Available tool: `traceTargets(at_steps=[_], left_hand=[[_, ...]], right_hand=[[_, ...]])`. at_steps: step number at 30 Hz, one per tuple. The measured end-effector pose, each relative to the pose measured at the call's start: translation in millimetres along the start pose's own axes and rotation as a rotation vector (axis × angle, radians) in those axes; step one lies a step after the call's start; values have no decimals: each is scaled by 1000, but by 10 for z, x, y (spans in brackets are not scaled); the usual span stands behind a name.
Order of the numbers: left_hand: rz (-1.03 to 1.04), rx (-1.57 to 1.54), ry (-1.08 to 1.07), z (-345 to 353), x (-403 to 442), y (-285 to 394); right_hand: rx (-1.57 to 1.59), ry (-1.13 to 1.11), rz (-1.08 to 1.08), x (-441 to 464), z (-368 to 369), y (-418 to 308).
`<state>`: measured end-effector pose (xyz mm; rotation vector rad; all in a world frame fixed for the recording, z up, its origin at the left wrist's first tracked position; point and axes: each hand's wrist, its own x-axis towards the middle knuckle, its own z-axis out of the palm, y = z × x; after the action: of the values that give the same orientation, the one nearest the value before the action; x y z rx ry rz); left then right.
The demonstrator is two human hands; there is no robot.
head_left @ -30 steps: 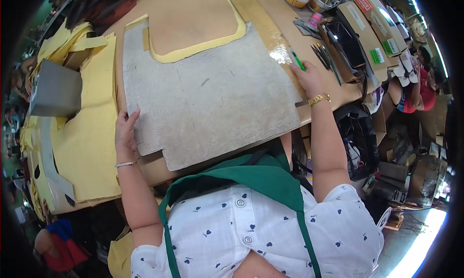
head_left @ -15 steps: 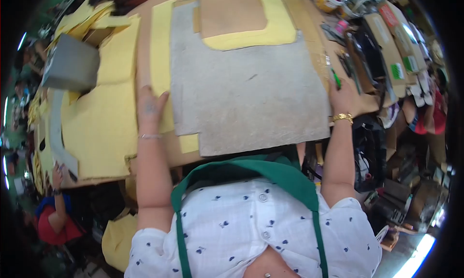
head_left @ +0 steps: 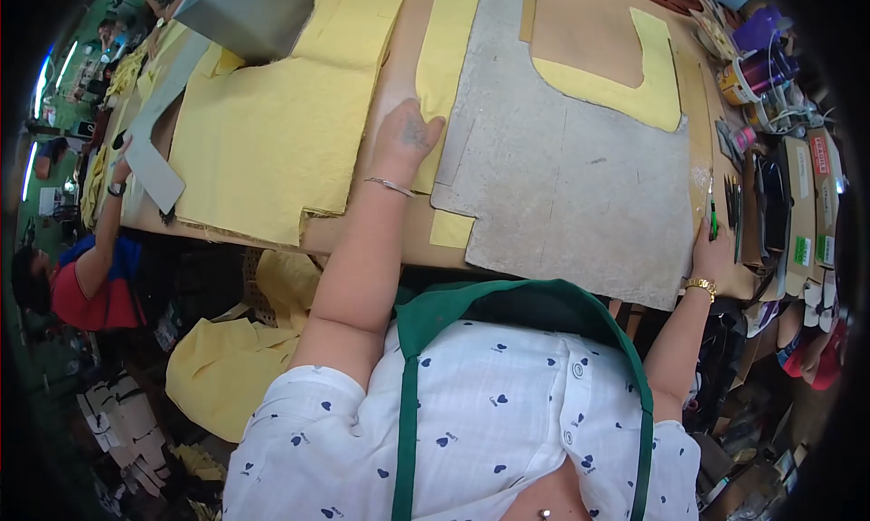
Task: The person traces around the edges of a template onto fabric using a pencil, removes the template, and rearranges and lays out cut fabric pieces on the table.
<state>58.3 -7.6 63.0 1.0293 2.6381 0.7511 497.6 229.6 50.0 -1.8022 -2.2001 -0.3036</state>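
My left hand (head_left: 408, 139) is closed at the edge of a long yellow cloth strip (head_left: 450, 45), which creases beside the fingers; the fingertips are partly hidden. Right of it lies a large grey board-like pattern (head_left: 562, 190) with a curved cut-out, flat on the tan table. A yellow U-shaped edge (head_left: 616, 95) shows inside the cut-out. My right hand (head_left: 713, 252), at the pattern's right side, is closed around a slim green pen (head_left: 713, 220) that points away from me.
Yellow cloth sheets (head_left: 272, 140) cover the left of the table, with a grey metal block (head_left: 245, 15) on them. A bent grey strip (head_left: 156, 172) lies near another person's hand (head_left: 120, 169). Boxes (head_left: 799, 190) and tubs (head_left: 739, 82) stand at the right.
The view has swung left, so the table things appear farther right. My left hand has turned and its fingers are more curled at the yellow strip. The pen stays in my right hand.
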Motion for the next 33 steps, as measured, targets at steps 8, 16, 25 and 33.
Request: traceTargets(at_steps=[8, 16, 25, 33], left_hand=[[324, -477, 4, -291, -131, 173], [236, -1863, 11, -1283, -830, -293], [-83, -782, 1288, -2622, -3781, -2722], [-913, -621, 2003, -2485, -6451, -2942]], right_hand=[[105, 28, -68, 330, 74, -697], [200, 31, -129, 621, 535, -511], [136, -15, -196, 606, 417, -579], [115, -47, -149, 618, 425, -591]])
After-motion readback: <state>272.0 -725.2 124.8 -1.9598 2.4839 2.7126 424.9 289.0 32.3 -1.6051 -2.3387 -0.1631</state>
